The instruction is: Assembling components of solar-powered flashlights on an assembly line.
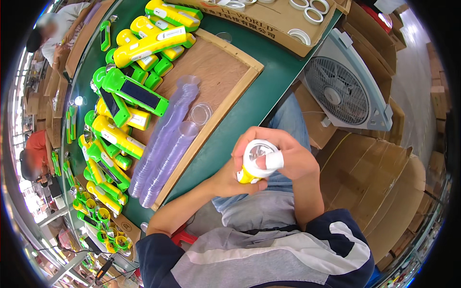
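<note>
Green table (244,115); round-headed plastic flashlight (255,152).

Colour-blocked shirt (240,269) being worn with blue jeans (294,120)

The shirt's grey body is being crossed by a pale band (283,244) and flanked by short navy sleeves (157,259). The right sleeve is being marked by a curving white stripe (346,234). White tape (274,160) is being worn around the thumb of the right hand (288,149).

Left of right-hand fingers (270,134): open strip of green tabletop (254,103). Farther left, wooden tray rim (232,102), clear disc stacks (173,161) obstruct. Right: cardboard (379,187); ahead-right, fan (336,96).
</note>
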### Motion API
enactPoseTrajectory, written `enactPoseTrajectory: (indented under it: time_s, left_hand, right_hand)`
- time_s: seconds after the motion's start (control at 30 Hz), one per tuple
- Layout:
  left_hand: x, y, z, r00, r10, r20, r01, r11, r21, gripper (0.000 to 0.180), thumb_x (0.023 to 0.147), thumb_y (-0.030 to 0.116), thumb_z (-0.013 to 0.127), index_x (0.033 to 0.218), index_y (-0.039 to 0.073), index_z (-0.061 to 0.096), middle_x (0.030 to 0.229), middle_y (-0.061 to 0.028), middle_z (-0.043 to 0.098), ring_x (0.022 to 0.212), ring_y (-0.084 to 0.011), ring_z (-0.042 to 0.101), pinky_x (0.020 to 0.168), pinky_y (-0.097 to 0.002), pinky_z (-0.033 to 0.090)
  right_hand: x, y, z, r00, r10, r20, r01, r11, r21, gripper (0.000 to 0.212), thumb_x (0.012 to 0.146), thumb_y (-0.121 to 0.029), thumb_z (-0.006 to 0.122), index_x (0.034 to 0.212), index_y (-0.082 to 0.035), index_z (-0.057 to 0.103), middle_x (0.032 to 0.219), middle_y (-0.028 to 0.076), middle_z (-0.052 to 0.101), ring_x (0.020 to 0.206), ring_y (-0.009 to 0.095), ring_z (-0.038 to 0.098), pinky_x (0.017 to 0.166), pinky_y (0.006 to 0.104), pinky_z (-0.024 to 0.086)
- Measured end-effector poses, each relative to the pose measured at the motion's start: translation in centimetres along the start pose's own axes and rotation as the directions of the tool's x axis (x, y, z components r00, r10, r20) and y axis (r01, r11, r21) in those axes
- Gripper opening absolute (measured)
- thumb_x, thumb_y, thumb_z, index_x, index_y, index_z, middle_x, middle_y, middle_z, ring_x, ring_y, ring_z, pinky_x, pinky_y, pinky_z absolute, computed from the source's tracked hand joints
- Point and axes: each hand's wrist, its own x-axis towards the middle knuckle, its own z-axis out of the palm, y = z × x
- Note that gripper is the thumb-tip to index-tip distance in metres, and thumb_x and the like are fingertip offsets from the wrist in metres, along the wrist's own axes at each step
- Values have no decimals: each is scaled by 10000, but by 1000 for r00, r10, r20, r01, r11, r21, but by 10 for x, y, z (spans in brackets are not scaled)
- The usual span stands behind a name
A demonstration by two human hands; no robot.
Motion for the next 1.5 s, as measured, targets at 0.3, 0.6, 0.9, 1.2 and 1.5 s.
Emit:
enactPoseTrajectory:
  time_s: [0.3,0.6,0.9,1.2,1.5]
  left_hand:
    - [5,-15,0,968,160,-195,-132,980,149,508,798,43,755,1234,49,494,1100,-57,596,1035,-160,575,885,-326,480]
    - [7,-8,4,946,302,-117,-267,932,243,401,739,-11,738,1109,46,593,1021,-58,638,965,-182,621,806,-336,508]
    - [8,-6,9,921,329,-208,-252,912,323,397,767,37,766,1112,60,570,1047,-53,619,979,-160,605,825,-335,512]
    - [7,-4,3,959,273,-71,-250,939,237,407,795,80,747,1163,45,578,1074,-81,635,990,-198,611,860,-339,491]
    - [8,-18,5,932,359,-43,-295,826,481,520,713,96,788,1191,50,589,1146,-134,641,1078,-300,627,920,-382,494]
  right_hand:
    - [6,3,-3,985,101,-140,-83,988,129,324,885,-177,666,1103,60,628,1063,155,679,979,217,660,822,309,536]
    - [4,7,-2,999,-22,-46,28,990,139,371,837,-219,694,1100,21,589,999,143,672,961,221,649,1136,402,276]
    - [4,5,-4,1000,1,-29,0,1000,14,315,862,-121,606,1131,43,604,1116,177,662,1036,191,637,909,309,490]
    - [7,8,3,992,-38,-120,54,989,138,419,809,-177,655,1118,98,583,1043,241,657,1014,315,648,1111,438,352]
    - [-1,2,12,998,-50,-34,48,997,-55,329,827,-110,630,1088,86,585,989,248,686,984,293,666,1131,452,276]
